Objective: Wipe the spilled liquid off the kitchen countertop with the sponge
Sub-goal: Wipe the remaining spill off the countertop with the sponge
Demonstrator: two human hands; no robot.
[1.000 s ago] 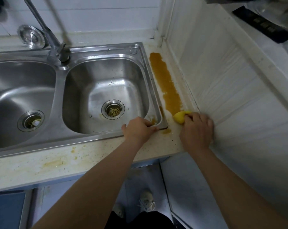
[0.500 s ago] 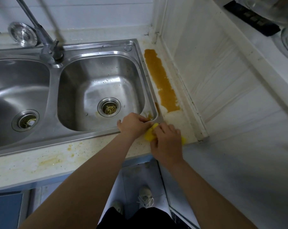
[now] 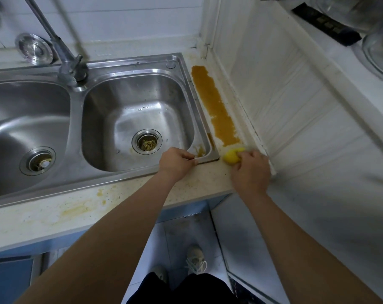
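Observation:
A long brown spill (image 3: 214, 106) runs along the narrow strip of pale countertop (image 3: 203, 178) between the sink's right rim and the white wall panel. My right hand (image 3: 250, 172) grips a yellow sponge (image 3: 231, 156) and presses it on the counter at the spill's near end. My left hand (image 3: 177, 162) rests with curled fingers on the sink's front right corner (image 3: 210, 157), where a small brown smear (image 3: 200, 150) lies inside the rim.
A double stainless sink (image 3: 111, 176) with a faucet (image 3: 71, 69) fills the left. Yellowish stains (image 3: 76, 208) mark the front counter. A white panel (image 3: 285, 95) walls the right side; a stovetop with glass lids (image 3: 379, 51) lies beyond. My shoes (image 3: 196, 261) stand on the floor below.
My right hand with the sponge swept left toward the sink corner beside my left hand, then moved back right to the spill's near end. The left hand stayed on the corner.

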